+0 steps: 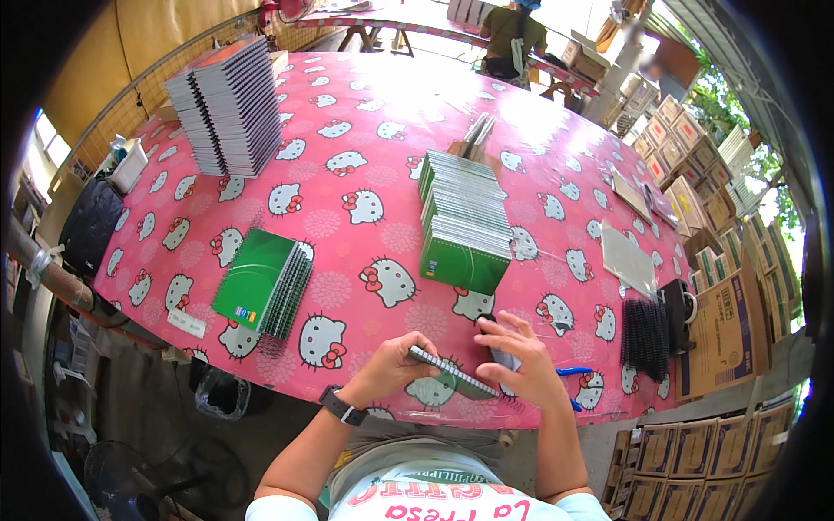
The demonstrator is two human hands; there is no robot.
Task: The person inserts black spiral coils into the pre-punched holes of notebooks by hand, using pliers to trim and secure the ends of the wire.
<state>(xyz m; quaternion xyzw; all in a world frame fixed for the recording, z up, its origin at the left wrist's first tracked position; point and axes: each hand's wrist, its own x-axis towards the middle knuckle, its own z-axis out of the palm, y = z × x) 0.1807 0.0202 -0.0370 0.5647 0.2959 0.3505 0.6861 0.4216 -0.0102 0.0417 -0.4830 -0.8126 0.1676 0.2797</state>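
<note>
My left hand point(393, 364) grips one end of a thin notebook point(456, 375), pinched between thumb and fingers. The notebook is tilted with its row of punched holes facing up. A short length of dark spiral coil point(514, 402) shows at its right end. Over that end, my right hand point(519, 358) has its fingers spread; whether its thumb touches the notebook I cannot tell. A greyish thing under the right hand is mostly hidden. Beside that hand lie the blue handles point(573, 372) of a tool. Ahead is a long row of green-covered notebooks point(465, 230).
Spiral-bound green notebooks point(261, 282) lie at left, with tall notebook stacks point(228, 108) behind. Black coils point(645, 339) sit at the right edge near a clear sheet point(627, 258). Cartons point(725, 334) stand beyond the pink table point(339, 234). Another person point(512, 39) is at the back.
</note>
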